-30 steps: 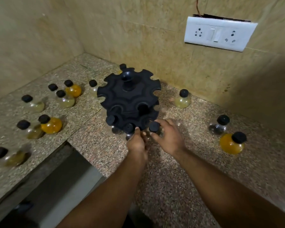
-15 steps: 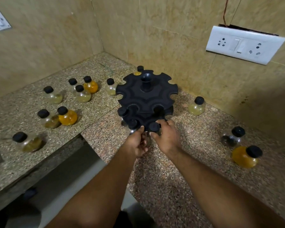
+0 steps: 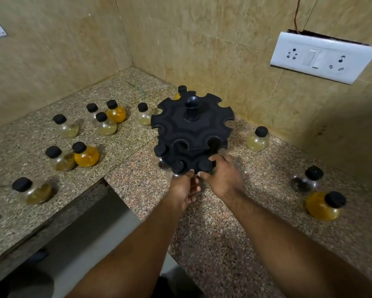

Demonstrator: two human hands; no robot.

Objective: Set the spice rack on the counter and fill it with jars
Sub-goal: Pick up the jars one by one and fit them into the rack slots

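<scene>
The black spice rack (image 3: 191,130) stands on the granite counter (image 3: 223,233) near the far corner. My right hand (image 3: 223,179) pinches a black-capped jar (image 3: 204,166) in its near lower slot. My left hand (image 3: 181,188) curls alongside, and I cannot tell its grip. Loose jars (image 3: 86,155) sit left and right.

A: The arms?
B: Both forearms reach forward, hands almost touching.
A: And the hands?
B: Left hand (image 3: 184,188) has its fingers curled under and thumb up. Any hold is hidden. Right hand (image 3: 222,178) pinches a jar (image 3: 204,165) by its cap.
</scene>
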